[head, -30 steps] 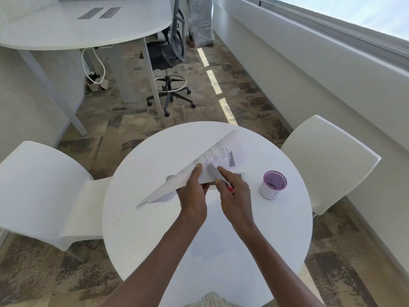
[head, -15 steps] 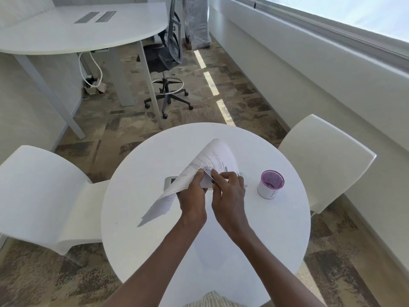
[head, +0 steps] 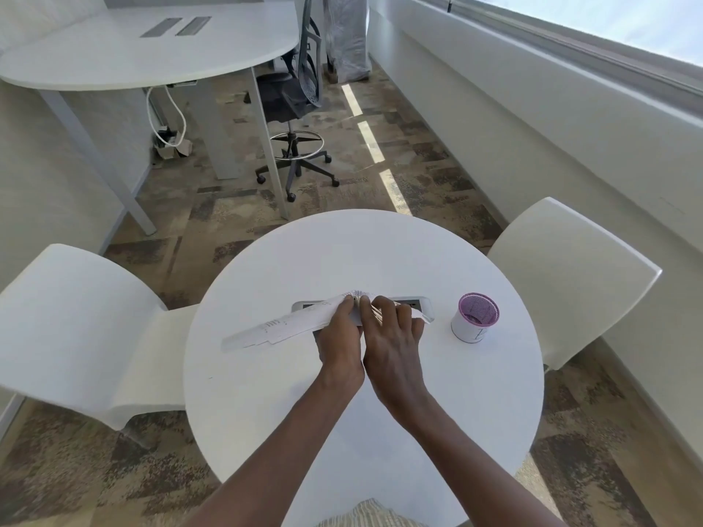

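A bundle of printed white paper sheets point(head: 274, 330) lies folded over, low on the round white table point(head: 266, 412), its long end pointing left. My left hand point(head: 338, 336) grips the bundle at the fold, thumb on top. Touching it on the right, my right hand point(head: 392, 336) has its fingers curled over the fold's layered edges. What lies under my right palm is hidden.
A white cup with a purple inside point(head: 475, 317) stands right of my hands. A grey power outlet panel point(head: 412, 300) is set in the table under the paper. White chairs stand left point(head: 76, 329) and right point(head: 570, 275). A desk point(head: 144, 58) and office chair point(head: 293, 100) stand farther back.
The paper, first held up at a slant, curled over and now lies folded low on the table. The grey and red tool seen in my right hand is no longer in sight.
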